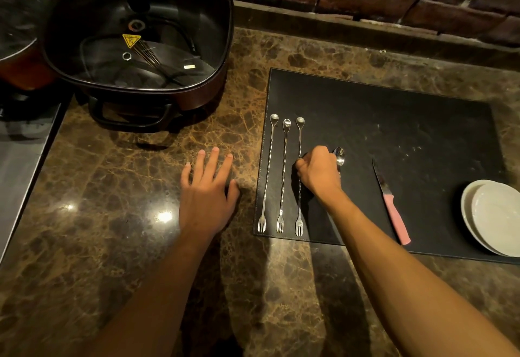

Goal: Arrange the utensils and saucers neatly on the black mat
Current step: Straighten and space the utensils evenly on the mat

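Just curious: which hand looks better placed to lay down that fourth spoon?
The right hand. It is closed around the spoon over the black mat, beside the three long spoons. The left hand rests flat on the counter.

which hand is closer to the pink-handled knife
Right. The right hand is on the black mat, closed around a spoon just left of the pink-handled knife. The left hand lies flat on the marble counter, off the mat's left edge.
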Demonstrator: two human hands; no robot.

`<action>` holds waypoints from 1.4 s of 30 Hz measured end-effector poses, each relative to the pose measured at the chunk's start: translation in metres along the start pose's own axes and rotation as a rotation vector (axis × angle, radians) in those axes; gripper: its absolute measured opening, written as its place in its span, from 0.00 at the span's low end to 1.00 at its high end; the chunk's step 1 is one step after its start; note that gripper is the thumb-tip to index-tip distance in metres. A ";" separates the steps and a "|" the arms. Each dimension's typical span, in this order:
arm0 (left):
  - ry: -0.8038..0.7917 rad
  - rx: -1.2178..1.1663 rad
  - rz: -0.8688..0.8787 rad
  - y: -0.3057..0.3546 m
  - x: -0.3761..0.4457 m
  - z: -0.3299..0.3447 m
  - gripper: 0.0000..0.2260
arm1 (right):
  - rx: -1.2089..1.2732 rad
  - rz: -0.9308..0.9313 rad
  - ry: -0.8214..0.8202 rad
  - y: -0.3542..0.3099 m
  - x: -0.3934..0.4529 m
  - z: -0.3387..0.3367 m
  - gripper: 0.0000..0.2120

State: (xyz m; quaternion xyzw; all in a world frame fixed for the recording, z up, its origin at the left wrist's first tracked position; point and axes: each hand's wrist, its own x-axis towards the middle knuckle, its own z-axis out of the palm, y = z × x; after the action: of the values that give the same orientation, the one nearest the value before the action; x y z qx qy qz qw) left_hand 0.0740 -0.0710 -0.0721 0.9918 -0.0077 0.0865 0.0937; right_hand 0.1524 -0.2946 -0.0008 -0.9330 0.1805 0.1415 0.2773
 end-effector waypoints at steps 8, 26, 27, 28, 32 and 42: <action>0.005 0.004 0.002 0.001 -0.001 -0.001 0.25 | -0.011 -0.006 0.001 0.000 -0.002 0.001 0.11; 0.026 0.002 0.004 -0.001 0.000 0.002 0.24 | 0.044 -0.008 0.026 -0.005 -0.002 -0.009 0.14; 0.029 -0.001 0.003 -0.001 0.000 0.003 0.24 | 0.049 -0.017 0.019 -0.008 -0.002 -0.008 0.13; 0.032 -0.004 0.003 -0.001 0.000 0.003 0.24 | 0.055 -0.023 0.002 -0.011 -0.002 -0.007 0.12; 0.031 -0.010 0.002 -0.001 0.000 0.002 0.24 | 0.006 -0.020 -0.084 -0.020 -0.004 0.002 0.10; -0.004 -0.006 -0.015 -0.001 0.000 0.002 0.25 | -0.003 -0.011 -0.123 -0.022 -0.007 0.010 0.08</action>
State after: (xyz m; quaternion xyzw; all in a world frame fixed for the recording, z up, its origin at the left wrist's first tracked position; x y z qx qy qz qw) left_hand 0.0745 -0.0706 -0.0736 0.9917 -0.0006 0.0839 0.0975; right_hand 0.1538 -0.2696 0.0036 -0.9239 0.1576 0.1973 0.2875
